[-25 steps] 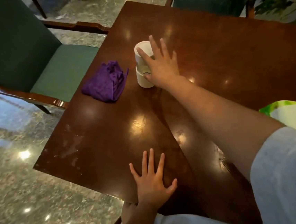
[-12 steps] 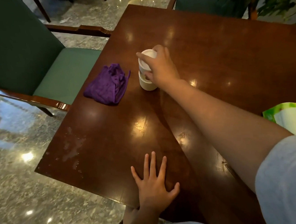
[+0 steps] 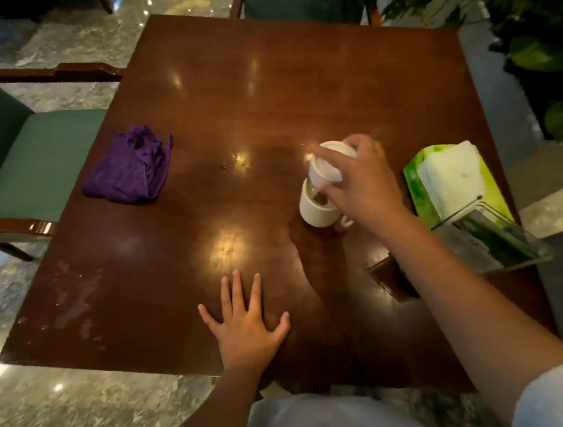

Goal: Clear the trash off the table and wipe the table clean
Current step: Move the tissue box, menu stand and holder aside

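Nearest, the left hand (image 3: pixel 246 330) lies flat on the near edge of the dark wooden counter (image 3: pixel 261 88), fingers spread and straight, holding nothing. To its left, near the counter's near-left corner, pale dried smears (image 3: pixel 75 302) mark the surface. Further in and to the right, the right hand (image 3: pixel 361 185) grips stacked white paper cups (image 3: pixel 319 192), fingers curled over the upper cup, which tilts to the left above the lower one; whether the lower cup touches the counter cannot be told. Just right of the hand, a green tissue pack (image 3: pixel 452 176) with white tissue showing rests in a clear holder (image 3: pixel 496 244) at the right edge. Far left on the counter, a crumpled purple cloth (image 3: pixel 131 167) lies well apart from the cups. Beyond the left edge stands a green chair (image 3: pixel 27 162), and leafy plants (image 3: pixel 529 17) fill the far right.
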{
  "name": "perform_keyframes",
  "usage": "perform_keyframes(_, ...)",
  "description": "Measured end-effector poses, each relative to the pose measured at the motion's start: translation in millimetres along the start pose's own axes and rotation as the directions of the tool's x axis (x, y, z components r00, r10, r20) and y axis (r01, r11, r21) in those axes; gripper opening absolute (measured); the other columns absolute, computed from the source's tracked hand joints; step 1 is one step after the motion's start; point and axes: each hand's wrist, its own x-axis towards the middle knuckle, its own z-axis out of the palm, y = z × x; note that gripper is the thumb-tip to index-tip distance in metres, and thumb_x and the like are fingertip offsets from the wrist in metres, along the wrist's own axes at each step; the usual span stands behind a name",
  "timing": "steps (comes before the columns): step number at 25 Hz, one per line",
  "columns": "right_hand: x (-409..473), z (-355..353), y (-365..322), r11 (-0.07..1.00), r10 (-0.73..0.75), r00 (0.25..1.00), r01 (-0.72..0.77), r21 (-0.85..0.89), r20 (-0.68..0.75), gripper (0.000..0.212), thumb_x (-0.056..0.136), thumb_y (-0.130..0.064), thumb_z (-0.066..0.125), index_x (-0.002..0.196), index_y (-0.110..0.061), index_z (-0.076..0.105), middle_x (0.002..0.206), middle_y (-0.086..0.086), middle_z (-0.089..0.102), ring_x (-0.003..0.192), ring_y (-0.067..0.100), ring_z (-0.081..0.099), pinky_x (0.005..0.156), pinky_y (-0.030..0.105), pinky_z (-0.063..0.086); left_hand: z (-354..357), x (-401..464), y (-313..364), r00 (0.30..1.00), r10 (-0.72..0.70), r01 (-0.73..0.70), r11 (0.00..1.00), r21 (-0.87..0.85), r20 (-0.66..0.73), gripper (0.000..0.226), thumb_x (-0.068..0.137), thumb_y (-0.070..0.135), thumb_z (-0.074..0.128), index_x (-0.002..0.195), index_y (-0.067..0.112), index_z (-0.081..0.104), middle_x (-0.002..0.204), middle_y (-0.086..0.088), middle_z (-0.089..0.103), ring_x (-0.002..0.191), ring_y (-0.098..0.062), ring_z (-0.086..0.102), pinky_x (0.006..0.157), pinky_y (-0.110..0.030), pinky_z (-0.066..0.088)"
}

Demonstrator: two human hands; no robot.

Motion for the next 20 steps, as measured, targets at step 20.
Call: perform_keyframes(20, -59.7, -11.6, 47.4, 0.824, 0.278, 0.960, -0.229, -0.518, 0.018, 0.075, 0.093, -0.044, 0.042, 0.148, -0.019, -0.002, 0.155, 0.020, 0.004, 0.143, 0.033, 0.004, 0.112, 0.053, 0.006, 3.4, -0.9, -0.6, 1.000, 0.019, -0.019, 1.000, 0.024, -0.002, 0.083, 0.074, 0.075, 0.027, 0.146, 0.035, 0.016, 0.159, -0.003, 0.004, 0.144, -0.021, -0.007, 0.106, -0.067, -0.002)
